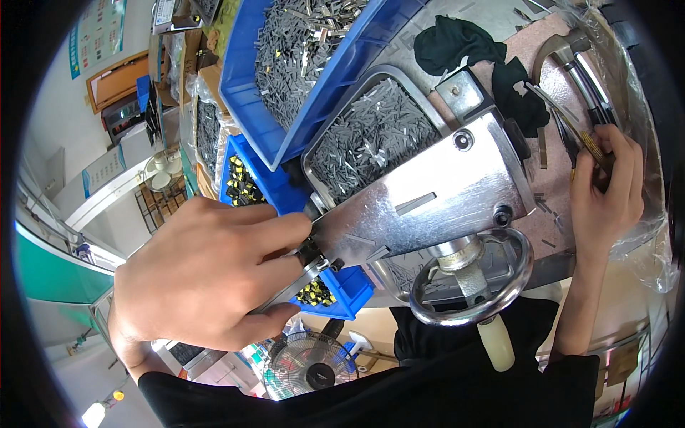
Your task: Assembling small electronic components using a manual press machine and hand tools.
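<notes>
Bare hands (207, 274), black long sleeves (214, 396) — black top, no gloves

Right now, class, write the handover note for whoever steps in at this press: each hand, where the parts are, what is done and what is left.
Left hand: closed on the lever handle at the near-left corner of the press's steel plate.
Right hand: grip on a small brass-coloured tool on the plastic-covered bench, beside the hammer.
Parts: grey metal strips fill the steel tray behind the plate and the big blue bin; one strip lies on the plate.
Done: cannot be told.
Left: the trays are full of strips.
</notes>
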Tool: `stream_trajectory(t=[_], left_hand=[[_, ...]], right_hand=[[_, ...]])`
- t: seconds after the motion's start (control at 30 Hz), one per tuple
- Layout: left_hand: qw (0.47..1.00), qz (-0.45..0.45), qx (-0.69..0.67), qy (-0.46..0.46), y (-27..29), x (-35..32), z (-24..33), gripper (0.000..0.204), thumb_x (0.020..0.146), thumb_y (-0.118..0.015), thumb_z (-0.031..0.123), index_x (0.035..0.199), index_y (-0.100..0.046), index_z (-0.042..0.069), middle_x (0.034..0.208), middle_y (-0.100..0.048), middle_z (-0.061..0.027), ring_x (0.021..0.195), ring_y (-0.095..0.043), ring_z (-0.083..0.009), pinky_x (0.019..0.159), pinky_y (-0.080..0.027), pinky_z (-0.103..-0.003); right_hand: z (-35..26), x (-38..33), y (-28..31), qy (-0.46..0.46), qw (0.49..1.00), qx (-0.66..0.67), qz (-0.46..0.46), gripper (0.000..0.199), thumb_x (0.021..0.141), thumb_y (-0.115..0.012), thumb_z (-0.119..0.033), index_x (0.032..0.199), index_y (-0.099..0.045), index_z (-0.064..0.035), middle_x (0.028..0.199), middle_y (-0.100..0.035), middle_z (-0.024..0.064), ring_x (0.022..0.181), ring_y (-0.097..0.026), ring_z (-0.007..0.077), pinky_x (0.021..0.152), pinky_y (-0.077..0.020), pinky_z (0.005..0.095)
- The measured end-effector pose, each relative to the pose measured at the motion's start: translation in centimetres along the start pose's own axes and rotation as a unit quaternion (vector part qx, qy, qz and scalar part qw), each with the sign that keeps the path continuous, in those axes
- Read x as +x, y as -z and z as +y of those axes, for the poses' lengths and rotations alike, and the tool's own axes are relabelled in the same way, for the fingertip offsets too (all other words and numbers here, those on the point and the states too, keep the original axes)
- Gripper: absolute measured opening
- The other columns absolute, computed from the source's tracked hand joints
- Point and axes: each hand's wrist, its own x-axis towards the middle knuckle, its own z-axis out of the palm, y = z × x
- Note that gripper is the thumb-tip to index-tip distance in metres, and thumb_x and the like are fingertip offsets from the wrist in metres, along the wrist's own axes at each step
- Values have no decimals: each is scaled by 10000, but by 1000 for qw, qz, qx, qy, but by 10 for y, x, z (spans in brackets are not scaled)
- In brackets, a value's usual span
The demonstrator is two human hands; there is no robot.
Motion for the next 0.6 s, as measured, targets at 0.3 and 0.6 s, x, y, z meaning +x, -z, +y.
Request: stream_trajectory(t=[0.3,0.6], left_hand=[[1000,28,-9,-4,-6,-1,1,295,614,-785,181,834,-625,67,796,-502,-59,648,-578,-256,497,-425,-400],[999,33,-28,-5,-6,0,-1,264,615,-758,162,786,-582,66,759,-488,-69,626,-552,-270,493,-405,-411]], right_hand=[[0,-1,0,-7,1000,-2,-8,305,827,-709,36,1122,-679,-30,1029,-689,76,811,-704,139,665,-572,249],[1,-1,-1,-2,1000,6,3,299,826,-712,34,1115,-680,-32,1020,-691,68,807,-703,136,653,-567,242]])
